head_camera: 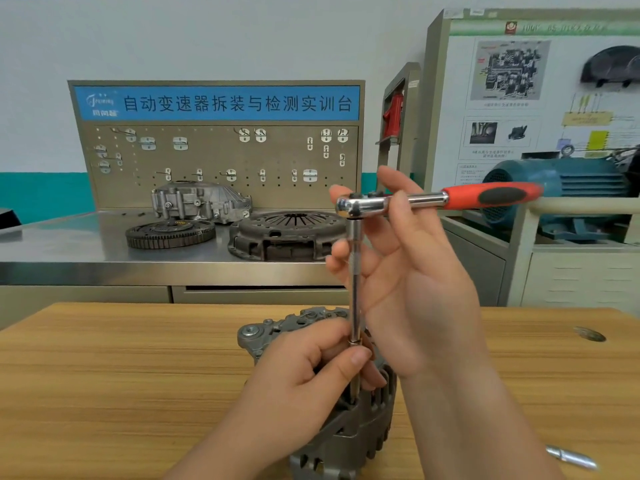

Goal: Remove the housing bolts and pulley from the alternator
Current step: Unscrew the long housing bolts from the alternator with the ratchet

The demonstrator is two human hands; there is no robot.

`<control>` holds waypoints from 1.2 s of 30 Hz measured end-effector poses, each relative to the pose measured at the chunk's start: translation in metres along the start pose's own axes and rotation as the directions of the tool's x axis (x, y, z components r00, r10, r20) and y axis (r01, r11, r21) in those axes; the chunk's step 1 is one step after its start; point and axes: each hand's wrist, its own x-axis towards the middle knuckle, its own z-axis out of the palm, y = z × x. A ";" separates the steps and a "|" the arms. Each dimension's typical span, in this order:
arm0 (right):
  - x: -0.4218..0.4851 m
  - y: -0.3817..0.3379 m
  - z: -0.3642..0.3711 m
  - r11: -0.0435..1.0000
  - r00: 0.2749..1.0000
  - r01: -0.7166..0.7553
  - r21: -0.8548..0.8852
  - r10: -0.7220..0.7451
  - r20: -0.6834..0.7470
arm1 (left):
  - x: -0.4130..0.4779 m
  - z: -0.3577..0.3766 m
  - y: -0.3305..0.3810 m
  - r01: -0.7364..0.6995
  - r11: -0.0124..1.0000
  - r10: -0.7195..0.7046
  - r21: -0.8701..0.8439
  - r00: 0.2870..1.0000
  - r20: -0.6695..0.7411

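Left hand [304,375] grip pinched narrow on the lower end of the extension bar [354,289], which stands on the alternator [349,434] at 6 o'clock on the tabletop [121,375]; right hand [408,271] grip half-open, loosely curled round the ratchet [426,199] head, red handle pointing to 3 o'clock.

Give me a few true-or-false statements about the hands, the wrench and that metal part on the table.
1. The ratchet has a red handle. True.
2. The alternator stands on the steel bench. False: it stands on the wooden table.
3. The left hand pinches the extension bar near its lower end. True.
4. The right hand grips the red handle. False: it holds the ratchet at its head end; the handle is free.
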 end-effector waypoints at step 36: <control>0.000 0.006 -0.003 0.904 0.961 0.259 -0.340 -0.275 0.001 | 0.001 0.001 -0.002 -0.006 1.000 0.006 0.008 1.000 -0.013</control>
